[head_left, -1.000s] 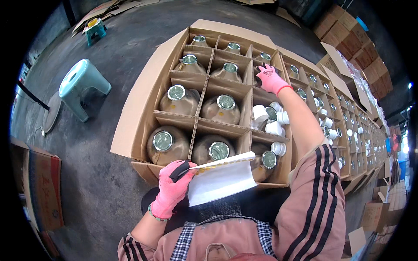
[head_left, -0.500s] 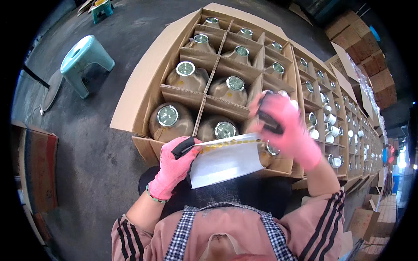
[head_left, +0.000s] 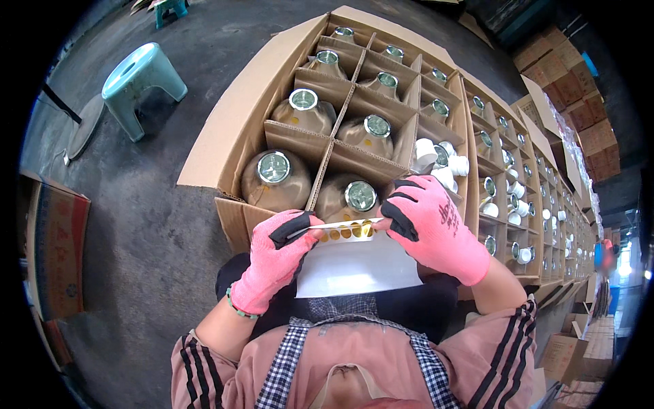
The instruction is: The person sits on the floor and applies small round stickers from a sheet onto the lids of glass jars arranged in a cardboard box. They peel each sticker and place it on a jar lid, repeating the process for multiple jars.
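Note:
A white sticker sheet [head_left: 357, 274] with a row of round gold stickers [head_left: 349, 232] along its upper edge lies before me, at the near side of an open carton. My left hand [head_left: 281, 258], in a pink glove with black fingertips, pinches the sheet's left end. My right hand [head_left: 436, 230], gloved alike, has its fingertips closed at the right end of the sticker row; whether a loose sticker is between them is hidden. Just beyond stand round glass bottles [head_left: 279, 183] with silvery rims, upright in cardboard compartments. White caps [head_left: 444, 163] lie in a compartment behind my right hand.
The carton's cardboard dividers [head_left: 371, 158] stand between the bottles. More cartons [head_left: 507, 198] of bottles and white caps run off to the right. A pale blue stool [head_left: 139, 85] stands on the floor at left, above a printed carton [head_left: 65, 249]. Stacked boxes [head_left: 569, 95] rise at far right.
My right hand has come down and left from over the carton to the sheet's upper edge. The white caps behind it have come into sight. My left hand keeps its grip.

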Available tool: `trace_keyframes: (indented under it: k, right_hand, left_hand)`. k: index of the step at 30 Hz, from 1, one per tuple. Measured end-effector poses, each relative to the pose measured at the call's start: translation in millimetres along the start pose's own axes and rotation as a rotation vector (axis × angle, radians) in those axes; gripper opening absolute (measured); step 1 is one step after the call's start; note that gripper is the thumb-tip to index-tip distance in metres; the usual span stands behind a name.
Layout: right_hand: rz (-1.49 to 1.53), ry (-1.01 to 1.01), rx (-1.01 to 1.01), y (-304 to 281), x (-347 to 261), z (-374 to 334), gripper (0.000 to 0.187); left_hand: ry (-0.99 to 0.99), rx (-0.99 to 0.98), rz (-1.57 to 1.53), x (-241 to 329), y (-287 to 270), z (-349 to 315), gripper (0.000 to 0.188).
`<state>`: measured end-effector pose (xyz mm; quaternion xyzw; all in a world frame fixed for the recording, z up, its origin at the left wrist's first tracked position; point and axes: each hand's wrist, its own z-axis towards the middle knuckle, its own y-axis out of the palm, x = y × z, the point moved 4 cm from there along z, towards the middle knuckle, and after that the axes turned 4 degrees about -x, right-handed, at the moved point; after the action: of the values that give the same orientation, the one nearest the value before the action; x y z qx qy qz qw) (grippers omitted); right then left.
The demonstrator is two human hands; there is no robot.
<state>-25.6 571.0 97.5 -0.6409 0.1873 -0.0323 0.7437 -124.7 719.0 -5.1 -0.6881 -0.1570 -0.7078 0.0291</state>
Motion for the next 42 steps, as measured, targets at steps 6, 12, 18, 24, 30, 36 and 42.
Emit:
trace_keyframes:
  k: [6,12,18,24,30,36,42]
  right_hand:
    - [0.066,-0.073,0.034,-7,-11,-1,0.018]
    - [0.171,-0.021,-0.060,-13,-7,-1,0.019]
    - [0.146,-0.028,-0.002,-10,-4,-4,0.022]
    - [0.005,-0.207,0.064,-7,-3,-4,0.023]
    - [0.149,-0.198,0.024,-20,5,7,0.025]
    - [0.283,0.303,0.379,-21,176,64,0.020]
    - [-0.459,0.412,-0.104,42,246,142,0.023]
  left_hand:
    - [-0.030,-0.007,-0.013,6,-2,-5,0.012]
    - [-0.061,-0.014,-0.062,3,0,-5,0.014]
    - [-0.034,-0.027,-0.084,4,1,-2,0.017]
    - [-0.047,-0.007,-0.056,1,0,3,0.017]
    - [-0.136,0.069,-0.029,-5,-6,6,0.015]
    - [-0.155,0.067,0.049,-9,0,16,0.011]
    - [-0.085,0.108,0.045,-20,-6,19,0.015]
